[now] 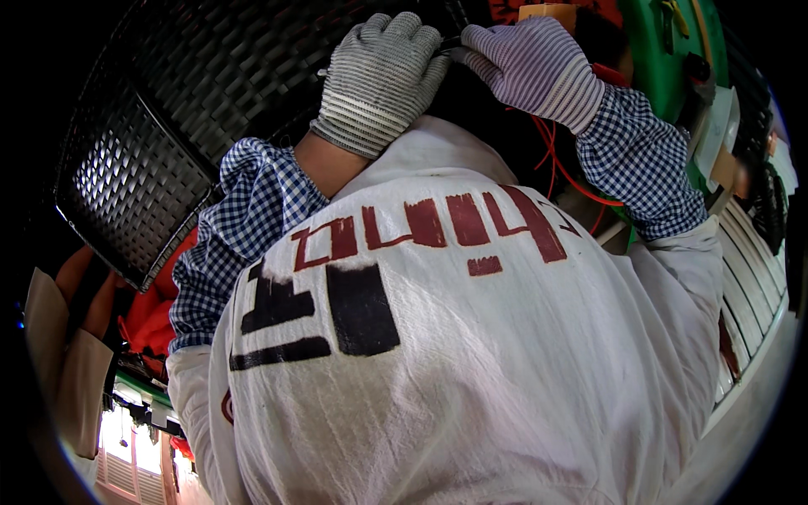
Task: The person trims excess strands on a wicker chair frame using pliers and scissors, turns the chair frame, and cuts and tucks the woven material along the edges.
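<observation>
A dark woven wicker piece (244,67) fills the far left, with a shiny woven side panel (126,168) framed by a rim. My left hand (379,80), in a grey-and-white striped knit glove, lies against the wicker with its fingers curled closed. What it grips is hidden beneath it. Just to the right, my right hand (534,67), gloved alike, pinches a thin dark strip (452,46) in the narrow gap between the hands. Where the strip runs beyond the fingers is lost in shadow.
Red cord (581,187) loops below my right wrist. A green rounded object (661,63) stands at the far right, near a cardboard-coloured box (547,13). Pale slats (749,278) line the right side. Red material (156,316) lies beneath the wicker at left.
</observation>
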`<state>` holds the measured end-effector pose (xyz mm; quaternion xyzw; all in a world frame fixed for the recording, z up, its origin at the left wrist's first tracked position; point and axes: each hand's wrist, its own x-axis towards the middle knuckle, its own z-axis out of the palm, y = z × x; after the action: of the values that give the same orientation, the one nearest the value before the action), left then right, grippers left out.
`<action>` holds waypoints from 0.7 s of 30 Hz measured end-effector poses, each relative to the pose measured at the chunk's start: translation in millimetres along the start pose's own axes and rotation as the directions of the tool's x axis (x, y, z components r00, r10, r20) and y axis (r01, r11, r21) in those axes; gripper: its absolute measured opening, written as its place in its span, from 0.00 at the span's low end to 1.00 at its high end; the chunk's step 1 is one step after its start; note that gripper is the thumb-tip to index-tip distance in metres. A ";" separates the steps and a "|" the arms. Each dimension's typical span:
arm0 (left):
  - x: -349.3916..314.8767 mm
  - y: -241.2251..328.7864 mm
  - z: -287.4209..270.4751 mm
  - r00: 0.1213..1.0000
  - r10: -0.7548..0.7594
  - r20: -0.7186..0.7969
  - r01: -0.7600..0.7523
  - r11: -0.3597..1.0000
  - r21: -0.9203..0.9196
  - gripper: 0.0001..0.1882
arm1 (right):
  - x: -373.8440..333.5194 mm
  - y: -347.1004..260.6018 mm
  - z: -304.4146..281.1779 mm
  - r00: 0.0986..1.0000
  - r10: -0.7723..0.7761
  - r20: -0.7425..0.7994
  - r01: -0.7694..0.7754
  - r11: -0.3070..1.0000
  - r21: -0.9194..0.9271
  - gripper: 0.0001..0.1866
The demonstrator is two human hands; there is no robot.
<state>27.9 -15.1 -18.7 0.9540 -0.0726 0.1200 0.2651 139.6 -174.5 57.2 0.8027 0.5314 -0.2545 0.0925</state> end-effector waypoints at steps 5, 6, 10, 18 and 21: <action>-0.7 -0.9 -0.1 0.999 0.003 -0.036 -0.003 1.000 -0.017 0.13 | -8.0 3.2 23.5 0.990 0.126 -0.064 -0.131 0.988 -0.084 0.15; -0.1 -0.9 -0.3 1.000 -0.005 -0.017 0.005 1.000 -0.016 0.13 | -13.9 12.1 32.1 0.977 0.090 -0.195 -0.099 0.994 -0.037 0.16; -1.2 2.0 -3.4 1.000 -0.023 -0.014 0.023 1.000 0.010 0.14 | -23.0 2.0 31.8 0.950 0.084 -0.301 -0.087 0.996 0.004 0.17; 0.1 0.0 -0.1 1.000 -0.020 -0.008 0.020 1.000 0.010 0.14 | -22.6 -4.8 30.4 0.927 0.111 -0.359 -0.117 0.993 0.006 0.16; 1.1 0.4 -0.3 1.000 -0.004 -0.022 0.004 1.000 0.003 0.15 | -24.4 -0.6 28.1 0.882 0.061 -0.467 -0.053 0.998 0.030 0.18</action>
<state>28.8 -15.3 -18.0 0.9531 -0.0678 0.1302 0.2649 122.9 -205.7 45.7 0.8564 0.5119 -0.0553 -0.0373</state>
